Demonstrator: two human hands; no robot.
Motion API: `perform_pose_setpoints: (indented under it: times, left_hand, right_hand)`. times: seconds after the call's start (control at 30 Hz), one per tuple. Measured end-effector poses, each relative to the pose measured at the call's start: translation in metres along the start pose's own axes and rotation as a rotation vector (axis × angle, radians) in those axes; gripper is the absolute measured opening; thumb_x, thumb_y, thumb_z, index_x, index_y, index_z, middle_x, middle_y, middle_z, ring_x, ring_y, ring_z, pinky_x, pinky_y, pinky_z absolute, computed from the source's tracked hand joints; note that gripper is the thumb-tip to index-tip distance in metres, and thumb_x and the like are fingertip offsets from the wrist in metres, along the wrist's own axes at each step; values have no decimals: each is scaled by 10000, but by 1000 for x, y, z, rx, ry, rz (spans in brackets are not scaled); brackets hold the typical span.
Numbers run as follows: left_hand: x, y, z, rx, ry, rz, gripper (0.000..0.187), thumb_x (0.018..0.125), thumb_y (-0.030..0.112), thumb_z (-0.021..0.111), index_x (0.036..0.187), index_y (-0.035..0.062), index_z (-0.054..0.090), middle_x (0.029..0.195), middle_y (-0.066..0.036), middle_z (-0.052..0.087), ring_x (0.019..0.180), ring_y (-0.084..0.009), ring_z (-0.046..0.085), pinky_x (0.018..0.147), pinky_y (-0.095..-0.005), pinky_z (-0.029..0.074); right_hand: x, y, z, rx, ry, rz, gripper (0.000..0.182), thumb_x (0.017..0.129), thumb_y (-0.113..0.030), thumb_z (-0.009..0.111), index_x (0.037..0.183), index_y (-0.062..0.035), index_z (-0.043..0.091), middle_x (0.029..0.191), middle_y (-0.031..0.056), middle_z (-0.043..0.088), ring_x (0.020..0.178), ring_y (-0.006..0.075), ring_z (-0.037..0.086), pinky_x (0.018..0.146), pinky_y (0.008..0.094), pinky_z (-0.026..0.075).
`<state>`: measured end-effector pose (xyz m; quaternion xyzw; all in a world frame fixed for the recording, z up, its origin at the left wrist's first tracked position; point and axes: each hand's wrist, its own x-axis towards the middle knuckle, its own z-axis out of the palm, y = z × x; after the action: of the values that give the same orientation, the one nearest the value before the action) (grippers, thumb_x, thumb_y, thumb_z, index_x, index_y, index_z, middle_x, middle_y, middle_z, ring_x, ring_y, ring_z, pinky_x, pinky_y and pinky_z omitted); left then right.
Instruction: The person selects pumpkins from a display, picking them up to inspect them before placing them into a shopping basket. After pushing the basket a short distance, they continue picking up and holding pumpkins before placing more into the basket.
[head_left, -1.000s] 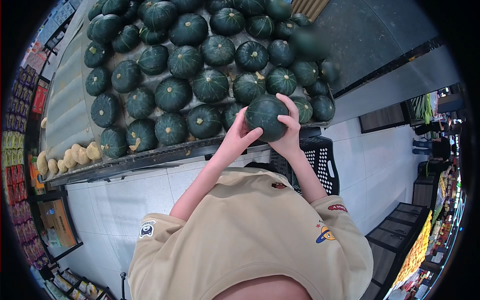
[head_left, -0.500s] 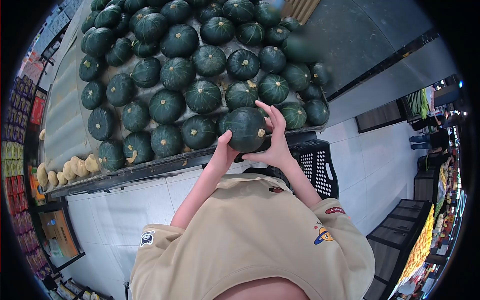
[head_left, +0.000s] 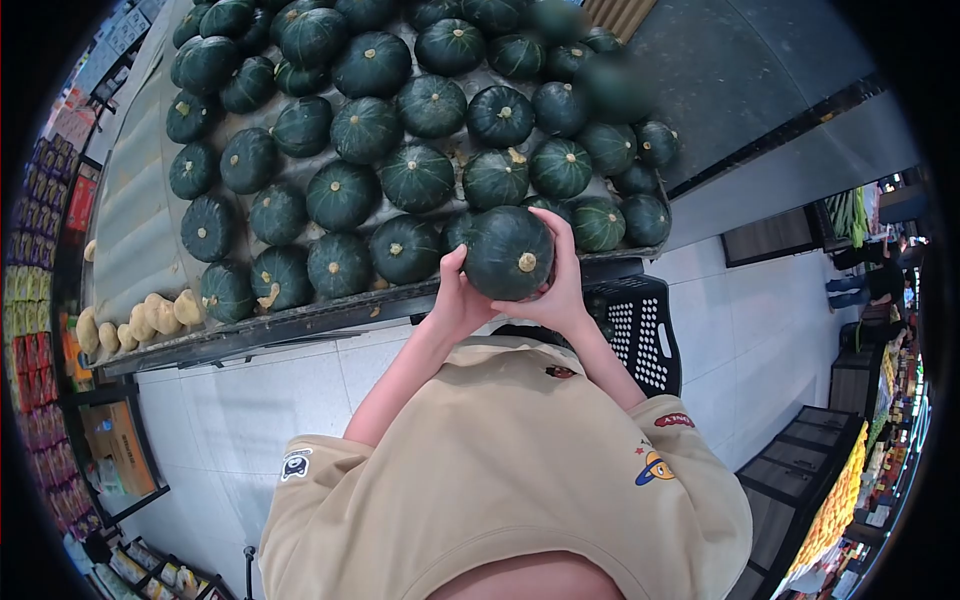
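Between my two hands is a dark green kabocha squash (head_left: 508, 252), its pale stem turned toward me and to the right. My left hand (head_left: 462, 298) cups its left and lower side, thumb up along the rind. Around the right and lower side wraps my right hand (head_left: 562, 285), with some fingers hidden behind it. The squash is in front of the near edge of a display stand (head_left: 300, 325). Several more kabocha squashes (head_left: 417, 178) sit in rough rows on the stand, just beyond my hands.
Potatoes (head_left: 160, 314) lie at the stand's near left corner. A black perforated crate (head_left: 640, 335) is below and right of my hands. Dark shelving (head_left: 795, 460) with yellow produce stands at lower right. People (head_left: 870, 285) are farther off at right. Packaged goods (head_left: 35, 310) hang at far left.
The held squash has shifted slightly right and up. My right hand's fingers, spread apart before, now wrap closer around it. The view has moved a little.
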<state>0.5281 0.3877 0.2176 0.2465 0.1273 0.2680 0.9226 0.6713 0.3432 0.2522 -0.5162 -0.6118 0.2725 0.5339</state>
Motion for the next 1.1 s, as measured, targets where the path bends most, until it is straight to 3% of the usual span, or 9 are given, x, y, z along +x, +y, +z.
perform_pose_setpoints:
  times: [0.17, 0.23, 0.47, 0.53, 0.67, 0.73, 0.8, 0.93, 1.1]
  left_hand:
    - [1, 6, 15, 152, 195, -19, 706, 844, 616, 295, 1273, 66, 405, 1211, -115, 499, 1101, -249, 501, 871, -401, 451]
    - [3, 2, 11, 246, 284, 82, 656, 855, 575, 340, 1316, 108, 342, 1252, -88, 457, 1125, -220, 479, 884, -382, 439]
    - [-3, 4, 15, 315, 101, 223, 673, 839, 409, 512, 1376, 177, 178, 1322, -69, 341, 1193, -204, 419, 921, -359, 422]
    - [-3, 2, 10, 216, 107, 237, 572, 850, 242, 511, 1345, 194, 228, 1246, -90, 389, 1132, -215, 459, 885, -365, 460]
    - [-8, -4, -1, 110, 169, 214, 583, 843, 228, 517, 1348, 175, 230, 1258, -96, 390, 1140, -234, 461, 895, -404, 460]
    - [-10, -5, -4, 94, 146, 211, 592, 844, 245, 521, 1352, 173, 225, 1272, -103, 384, 1151, -243, 458, 892, -418, 460]
    - [-12, -4, -9, 49, 122, 202, 601, 846, 271, 521, 1358, 180, 219, 1280, -101, 381, 1160, -248, 453, 890, -417, 458]
    - [-15, -7, -19, 29, 150, 177, 624, 839, 303, 530, 1364, 186, 212, 1287, -100, 380, 1164, -253, 451, 887, -419, 459]
    - [-26, -5, -20, 99, 163, 210, 654, 821, 338, 544, 1364, 184, 215, 1283, -104, 386, 1167, -258, 450, 883, -428, 461]
  right_hand:
    - [-3, 4, -2, -102, 111, -61, 961, 458, -226, 855, 1248, -45, 338, 1133, 129, 512, 1047, 250, 538, 890, 361, 439]
    - [-3, 4, -3, -94, 134, -38, 944, 455, -230, 851, 1237, -44, 356, 1138, 128, 505, 1031, 254, 545, 884, 358, 439]
    - [-2, -2, -7, -261, 97, -61, 885, 469, -215, 826, 1225, -72, 387, 1150, 132, 484, 1077, 285, 504, 902, 379, 426]
    - [-1, -7, -8, -300, 26, -78, 857, 491, -208, 812, 1229, -85, 391, 1155, 129, 476, 1093, 291, 484, 910, 386, 422]
    - [14, -1, -30, -187, -111, -124, 741, 538, -236, 781, 1179, -59, 456, 1128, 122, 502, 1056, 267, 512, 911, 362, 416]
    - [36, 1, -50, -264, 25, -175, 588, 628, -194, 723, 1144, -45, 485, 1106, 109, 521, 1019, 228, 528, 897, 336, 411]
    - [67, 11, -70, -324, 210, -83, 512, 692, -166, 696, 1145, -56, 485, 1093, 105, 520, 995, 216, 525, 852, 334, 420]
    - [134, 56, -130, -676, 338, -173, 629, 694, -295, 718, 1196, -56, 423, 1148, 161, 440, 1075, 325, 454, 904, 397, 397]
    - [183, 87, -164, -908, 319, -99, 769, 644, -408, 735, 1245, -81, 383, 1204, 200, 397, 1117, 369, 437, 945, 439, 380]
